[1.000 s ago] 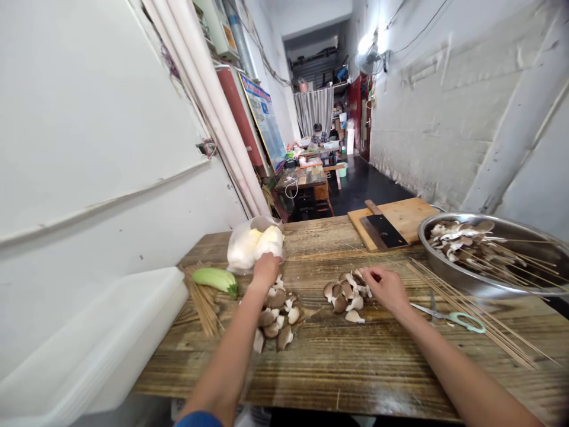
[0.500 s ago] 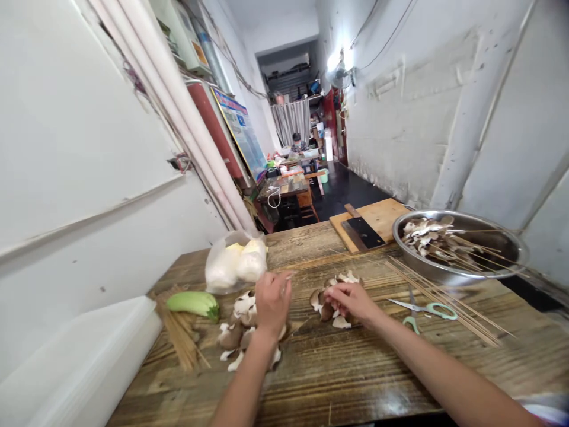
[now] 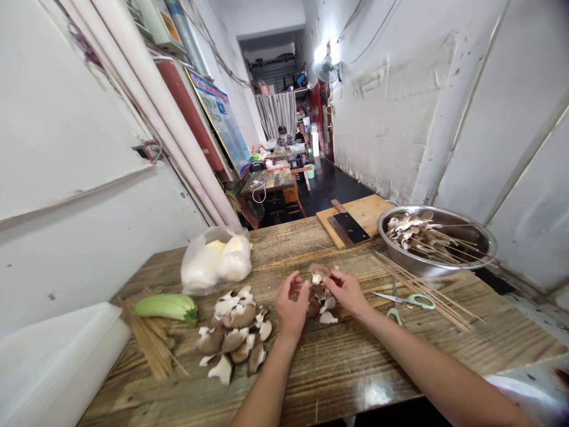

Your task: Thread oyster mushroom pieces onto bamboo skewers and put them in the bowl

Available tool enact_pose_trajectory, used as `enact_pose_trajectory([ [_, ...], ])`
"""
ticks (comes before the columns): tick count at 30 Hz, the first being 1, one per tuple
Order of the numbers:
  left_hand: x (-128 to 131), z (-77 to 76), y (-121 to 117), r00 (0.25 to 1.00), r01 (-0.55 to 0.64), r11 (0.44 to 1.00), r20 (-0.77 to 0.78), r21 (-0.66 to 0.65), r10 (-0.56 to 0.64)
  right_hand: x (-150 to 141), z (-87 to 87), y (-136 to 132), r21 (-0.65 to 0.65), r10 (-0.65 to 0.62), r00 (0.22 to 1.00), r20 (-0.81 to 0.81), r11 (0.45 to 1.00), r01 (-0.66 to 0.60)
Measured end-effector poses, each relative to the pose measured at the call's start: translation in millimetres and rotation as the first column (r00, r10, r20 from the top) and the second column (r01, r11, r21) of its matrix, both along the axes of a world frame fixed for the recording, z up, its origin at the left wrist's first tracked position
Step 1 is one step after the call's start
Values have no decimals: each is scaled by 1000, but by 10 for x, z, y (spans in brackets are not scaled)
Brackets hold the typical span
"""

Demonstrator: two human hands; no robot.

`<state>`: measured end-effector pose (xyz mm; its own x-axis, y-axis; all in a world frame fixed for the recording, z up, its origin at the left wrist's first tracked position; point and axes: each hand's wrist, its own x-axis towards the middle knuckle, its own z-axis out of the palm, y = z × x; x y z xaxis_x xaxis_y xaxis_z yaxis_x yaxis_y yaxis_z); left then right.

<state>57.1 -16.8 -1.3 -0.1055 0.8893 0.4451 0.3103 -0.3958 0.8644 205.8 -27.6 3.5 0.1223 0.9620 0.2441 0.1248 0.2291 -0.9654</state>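
My right hand [image 3: 347, 292] pinches an oyster mushroom [image 3: 319, 271], brown-capped with a white stem, lifted over a small pile of mushrooms [image 3: 328, 305]. Beside it on the left, my left hand [image 3: 291, 305] is loosely curled, thumb and fingers apart, with nothing visible in it. Its fingertips are close to the held mushroom; whether they touch it I cannot tell. A larger mushroom pile [image 3: 240, 320] lies on the wooden table [image 3: 355, 367], left of my left hand.
Scissors [image 3: 420, 301] and bamboo skewers [image 3: 427, 284] lie at right, near a steel basin [image 3: 444, 270] of skewered mushrooms. A cleaver [image 3: 349, 228] rests on a cutting board [image 3: 373, 213]. At left are a green squash [image 3: 164, 307], more skewers [image 3: 153, 350], a plastic bag [image 3: 202, 261] and a white container [image 3: 66, 362].
My left hand has come from the plastic bag rightward to beside my right hand. My right hand has picked a mushroom up from the small pile. The view has turned right.
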Motion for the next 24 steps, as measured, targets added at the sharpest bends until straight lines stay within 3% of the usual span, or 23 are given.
enact_pose_trajectory([
  [3, -10, 37, 35, 955, 239, 918, 247, -316, -163, -15, 27, -34, 66, 15, 989, 145, 997, -25],
  [7, -33, 103, 26, 890, 413, 831, 358, -372, -282, -50, 30, -50, 18, 101, 985, 138, 994, -105],
  [12, -35, 140, -14, 868, 455, 787, 407, -416, -286, -32, -8, -21, -74, 163, 986, 25, 984, -161],
  [18, -32, 190, -37, 880, 441, 779, 388, -446, -275, 6, 15, -9, -138, 258, 962, -93, 953, -269],
  [24, -48, 198, -44, 890, 439, 781, 334, -444, -311, 19, 14, -8, -117, 242, 969, -50, 962, -246],
])
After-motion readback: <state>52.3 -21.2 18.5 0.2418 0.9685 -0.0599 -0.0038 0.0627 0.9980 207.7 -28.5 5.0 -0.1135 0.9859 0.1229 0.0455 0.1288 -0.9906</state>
